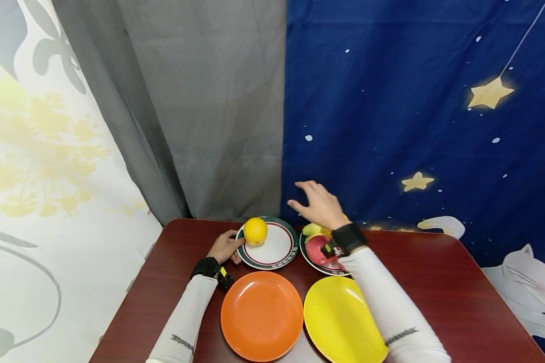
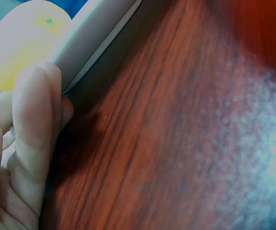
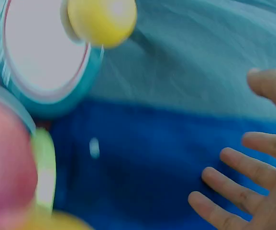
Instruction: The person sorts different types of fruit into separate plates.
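My left hand [image 1: 226, 247] pinches the left rim of a white plate [image 1: 279, 244] with a dark green border. In the left wrist view the thumb [image 2: 35, 105] lies against the plate's edge. On that plate sits a round yellow fruit [image 1: 256, 231], close to the thumb. My right hand [image 1: 320, 205] is raised with its fingers spread, holding nothing. It hovers above and behind a second green-rimmed plate [image 1: 304, 252]. This plate bears a round pink-red fruit [image 1: 315, 249] and a pale green-yellow piece [image 1: 311, 230], partly hidden by the right wrist.
Nearer me on the dark red table [image 1: 436, 282] lie an orange plate [image 1: 261, 316] and a yellow plate [image 1: 340, 317], side by side. My right sleeve covers part of the yellow one. A grey curtain [image 1: 218, 111] and a blue starry curtain [image 1: 390, 111] hang behind the table.
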The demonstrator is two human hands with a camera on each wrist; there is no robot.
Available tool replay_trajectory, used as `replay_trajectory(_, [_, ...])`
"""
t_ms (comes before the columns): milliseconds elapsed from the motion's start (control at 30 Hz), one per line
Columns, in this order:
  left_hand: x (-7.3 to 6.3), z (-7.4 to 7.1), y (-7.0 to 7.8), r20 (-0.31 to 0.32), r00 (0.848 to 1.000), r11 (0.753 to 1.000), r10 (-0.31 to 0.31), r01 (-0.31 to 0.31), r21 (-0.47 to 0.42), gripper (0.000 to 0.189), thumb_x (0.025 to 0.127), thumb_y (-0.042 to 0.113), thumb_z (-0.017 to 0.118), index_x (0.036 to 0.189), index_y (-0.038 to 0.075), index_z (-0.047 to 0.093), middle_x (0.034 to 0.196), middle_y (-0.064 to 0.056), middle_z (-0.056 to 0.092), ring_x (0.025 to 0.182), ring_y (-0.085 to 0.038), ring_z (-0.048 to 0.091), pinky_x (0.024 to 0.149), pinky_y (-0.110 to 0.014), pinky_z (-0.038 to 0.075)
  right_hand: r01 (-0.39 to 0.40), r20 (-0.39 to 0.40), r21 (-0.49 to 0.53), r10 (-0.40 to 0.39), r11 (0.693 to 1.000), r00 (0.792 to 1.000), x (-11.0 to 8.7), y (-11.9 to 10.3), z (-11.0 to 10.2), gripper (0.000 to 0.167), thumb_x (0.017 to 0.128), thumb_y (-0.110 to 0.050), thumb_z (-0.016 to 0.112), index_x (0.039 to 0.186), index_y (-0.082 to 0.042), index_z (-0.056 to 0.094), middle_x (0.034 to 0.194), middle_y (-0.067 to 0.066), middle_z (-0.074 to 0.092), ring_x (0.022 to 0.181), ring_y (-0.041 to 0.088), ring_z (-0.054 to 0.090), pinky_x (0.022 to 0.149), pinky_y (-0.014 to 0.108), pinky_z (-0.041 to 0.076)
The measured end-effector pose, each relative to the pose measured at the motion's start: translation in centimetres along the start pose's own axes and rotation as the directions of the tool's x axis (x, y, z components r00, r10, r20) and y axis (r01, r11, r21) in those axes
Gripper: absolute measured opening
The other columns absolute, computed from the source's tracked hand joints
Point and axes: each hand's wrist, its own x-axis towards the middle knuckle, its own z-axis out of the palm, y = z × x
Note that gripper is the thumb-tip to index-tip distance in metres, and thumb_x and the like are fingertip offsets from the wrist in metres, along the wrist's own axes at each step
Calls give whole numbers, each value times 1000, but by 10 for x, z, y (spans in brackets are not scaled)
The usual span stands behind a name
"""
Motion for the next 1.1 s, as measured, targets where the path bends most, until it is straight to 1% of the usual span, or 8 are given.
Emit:
replay_trajectory(133, [-1, -1, 0, -1, 1000, 1000, 0, 0, -7, 52, 114, 19, 65, 155, -9, 49, 87, -16, 75, 50, -20, 68, 54, -32, 63, -68, -14, -59, 67, 996, 998, -20, 34, -20, 59, 106, -47, 72, 148, -6, 66, 153, 20, 60, 136, 43, 57, 111, 63, 51])
replay_trajectory(267, [-7, -3, 3, -13, 1000, 1000, -14, 14, -7, 50, 115, 20, 64, 154, -8, 50, 85, -16, 74, 50, -19, 68, 55, -30, 62, -147, 35, -79, 150, 986, 988, -37, 67, -18, 73, 105, -52, 71, 157, -3, 57, 158, 26, 52, 139, 50, 49, 117, 69, 42])
replay_trajectory(367, [-7, -5, 1, -6, 1000, 999, -19, 19, -28, 52, 114, 22, 65, 154, -9, 49, 84, -16, 74, 52, -21, 70, 56, -30, 63, -197, 95, -59, 202, 979, 975, -49, 83, -9, 84, 103, -58, 71, 164, -4, 49, 163, 28, 45, 142, 52, 44, 117, 75, 39])
replay_trajectory(533, [0, -4, -7, 18, 1000, 997, 7, -5, -72, 60, 112, 27, 69, 154, -10, 48, 86, -17, 74, 55, -26, 72, 57, -33, 64, -264, 146, 9, 260, 964, 954, -64, 95, 6, 92, 101, -61, 72, 168, -7, 42, 166, 29, 40, 143, 55, 45, 113, 81, 41])
replay_trajectory(700, [2, -2, -7, 25, 1000, 996, 7, -5, -84, 60, 112, 27, 69, 154, -10, 48, 87, -19, 75, 55, -28, 73, 57, -36, 65, -261, 140, 76, 248, 962, 958, -68, 100, 20, 92, 98, -59, 75, 166, -7, 43, 157, 30, 47, 135, 54, 53, 111, 74, 48])
replay_trajectory(800, [1, -2, -4, 19, 999, 995, -26, 28, -95, 59, 112, 27, 69, 155, -7, 49, 87, -18, 75, 55, -26, 72, 57, -34, 65, -245, 120, 113, 232, 963, 965, -68, 101, 27, 90, 96, -55, 79, 163, -5, 46, 147, 30, 53, 128, 52, 56, 108, 68, 52])
replay_trajectory(933, [-2, -1, 1, -2, 1000, 998, -28, 28, -64, 56, 114, 25, 66, 155, -7, 49, 86, -17, 74, 54, -23, 71, 57, -32, 64, -232, 94, 140, 221, 962, 971, -65, 101, 34, 84, 96, -44, 81, 159, -1, 46, 139, 29, 55, 122, 49, 54, 104, 62, 53])
replay_trajectory(1100, [-9, 0, 5, -14, 1000, 1000, -3, 3, -18, 54, 116, 22, 63, 156, -10, 48, 89, -17, 75, 53, -19, 70, 57, -30, 63, -252, 117, 157, 235, 955, 965, -63, 98, 37, 81, 94, -35, 79, 159, -2, 44, 137, 28, 52, 122, 47, 51, 103, 61, 53])
